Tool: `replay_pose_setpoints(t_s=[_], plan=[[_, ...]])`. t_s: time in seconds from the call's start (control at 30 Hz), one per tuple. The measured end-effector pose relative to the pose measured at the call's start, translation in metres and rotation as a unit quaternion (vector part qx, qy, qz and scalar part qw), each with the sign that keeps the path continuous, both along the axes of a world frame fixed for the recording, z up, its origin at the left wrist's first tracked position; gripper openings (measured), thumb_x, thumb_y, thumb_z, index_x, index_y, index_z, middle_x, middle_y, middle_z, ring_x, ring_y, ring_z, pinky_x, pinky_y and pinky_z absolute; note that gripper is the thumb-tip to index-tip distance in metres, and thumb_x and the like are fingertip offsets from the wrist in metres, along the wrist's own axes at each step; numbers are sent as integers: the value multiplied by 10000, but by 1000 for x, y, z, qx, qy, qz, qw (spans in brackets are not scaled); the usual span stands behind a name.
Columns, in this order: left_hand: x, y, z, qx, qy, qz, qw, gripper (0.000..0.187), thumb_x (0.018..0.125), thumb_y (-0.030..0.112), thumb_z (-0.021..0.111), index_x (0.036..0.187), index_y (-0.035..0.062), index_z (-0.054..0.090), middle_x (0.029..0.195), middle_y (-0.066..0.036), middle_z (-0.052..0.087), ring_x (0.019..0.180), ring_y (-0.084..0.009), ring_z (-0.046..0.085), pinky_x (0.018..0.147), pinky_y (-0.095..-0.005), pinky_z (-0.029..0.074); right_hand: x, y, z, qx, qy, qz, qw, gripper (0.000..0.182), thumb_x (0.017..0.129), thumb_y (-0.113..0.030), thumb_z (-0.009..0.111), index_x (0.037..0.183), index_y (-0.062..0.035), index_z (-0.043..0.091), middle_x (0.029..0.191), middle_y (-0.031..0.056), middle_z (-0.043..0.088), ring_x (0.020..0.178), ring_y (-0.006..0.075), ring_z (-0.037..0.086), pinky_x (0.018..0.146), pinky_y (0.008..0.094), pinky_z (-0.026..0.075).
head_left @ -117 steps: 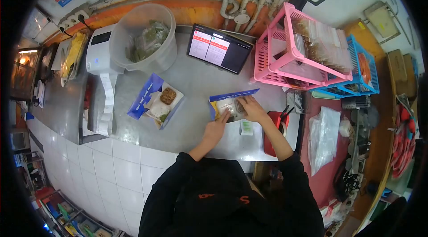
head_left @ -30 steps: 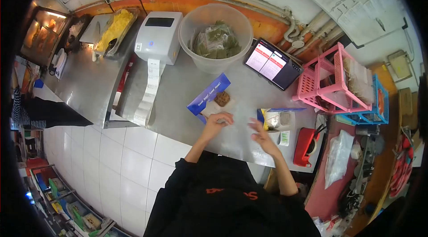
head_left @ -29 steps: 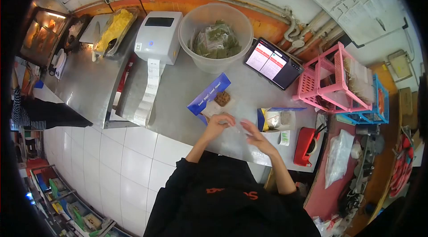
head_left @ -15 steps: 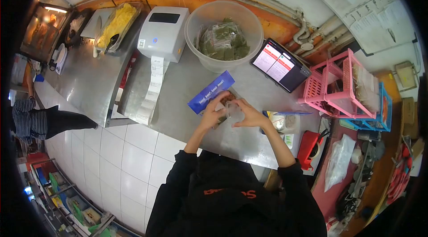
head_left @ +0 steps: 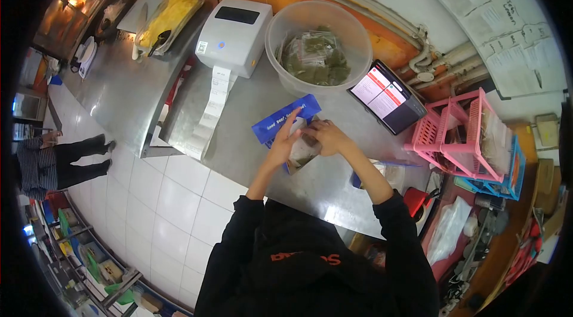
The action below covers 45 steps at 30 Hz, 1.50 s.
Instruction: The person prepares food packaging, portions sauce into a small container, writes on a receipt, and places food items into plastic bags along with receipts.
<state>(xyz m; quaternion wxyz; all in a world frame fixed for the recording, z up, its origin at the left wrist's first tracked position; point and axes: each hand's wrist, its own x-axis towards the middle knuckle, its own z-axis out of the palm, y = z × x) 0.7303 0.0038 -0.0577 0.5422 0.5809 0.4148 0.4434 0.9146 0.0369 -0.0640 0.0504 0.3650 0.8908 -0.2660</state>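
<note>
A takeaway box (head_left: 302,168) with its blue printed lid (head_left: 286,119) raised sits on the steel counter before me. My left hand (head_left: 283,147) lies along the left side of the box, thumb and index finger stretched apart. My right hand (head_left: 328,137) reaches over the box with its fingers bent down into it; whatever they press on is hidden. Between my hands, pale, see-through material (head_left: 303,148) shows inside the box, too blurred to name. Behind the lid stands a clear plastic tub (head_left: 280,81) of small bags with green leaves (head_left: 316,60).
A label printer (head_left: 234,33) trails a paper strip (head_left: 213,108) on the left. To the right are a tablet (head_left: 388,97), a pink basket (head_left: 453,132) and a red tape dispenser (head_left: 416,202). A person in a striped top (head_left: 36,162) stands at far left.
The clear plastic cup no longer shows upright between my hands. My right hand has moved left over the box, and the left index finger has stretched out. The view has shifted slightly.
</note>
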Motion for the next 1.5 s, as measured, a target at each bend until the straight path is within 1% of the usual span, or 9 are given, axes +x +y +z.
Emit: replay_pose_setpoints(t_s=[0.2,0.3,0.43,0.5,0.67,1.03,1.23,1.3,1.5], plan=[[21,-31,-25,20,136,28,990,347,741,53,543,1071,26,438,1149,-179,449,1027,-342,459,909,-396,335,2,-7,-13,7,53,-71,996,694,519,-49,605,1183,-140,424,1140,124,425,1101,298,383,857,423,365],[33,-48,-37,97,455,26,885,394,644,9,552,1028,37,466,1149,-161,434,1015,-333,471,866,-400,377,-1,-13,-19,12,63,-104,993,671,544,-26,585,1180,-164,420,1131,121,421,1106,300,371,850,435,371],[29,-53,-44,105,476,-9,873,386,624,-27,563,995,40,484,1182,-166,404,1081,-339,413,907,-430,331,-7,-18,-22,15,25,-145,989,589,636,-53,565,1183,-222,428,1213,111,390,1202,293,303,840,506,367],[28,-50,-44,-4,441,10,898,367,601,-36,558,958,28,500,1198,-189,383,1079,-363,408,908,-435,332,-9,-21,-21,26,33,-151,988,595,653,-68,570,1204,-229,414,1242,110,370,1217,281,290,840,513,365],[25,-45,-48,35,457,26,888,390,598,-23,561,975,14,467,1145,-193,404,1023,-366,446,861,-431,368,-8,-18,-22,34,1,-131,991,643,681,-113,594,1265,-249,360,1310,99,316,1242,249,272,831,520,366],[9,-35,-52,-7,424,-9,906,412,574,19,607,954,44,450,968,-140,525,990,-325,455,830,-433,355,-5,-6,-20,49,-34,-2,998,773,624,-329,684,1295,-188,326,1267,123,353,1187,274,340,907,477,329],[19,-37,-47,69,434,47,897,314,710,153,590,973,26,473,946,-164,538,946,-323,499,790,-439,372,1,-9,-28,126,22,22,992,777,618,-345,675,1276,-104,340,1173,122,441,1111,282,409,896,405,349],[28,-33,-42,-46,435,80,896,336,776,207,554,1054,40,464,1001,-139,549,1004,-339,457,828,-453,360,1,-10,-29,119,11,28,992,779,622,-352,671,1273,-84,338,1179,130,444,1122,281,406,896,413,355],[35,-39,-66,24,459,142,877,386,738,259,595,1014,16,476,943,-170,557,936,-326,511,748,-471,378,3,-8,-23,114,-4,48,992,776,602,-262,690,1258,-42,339,1183,156,439,1124,288,405,897,392,368]])
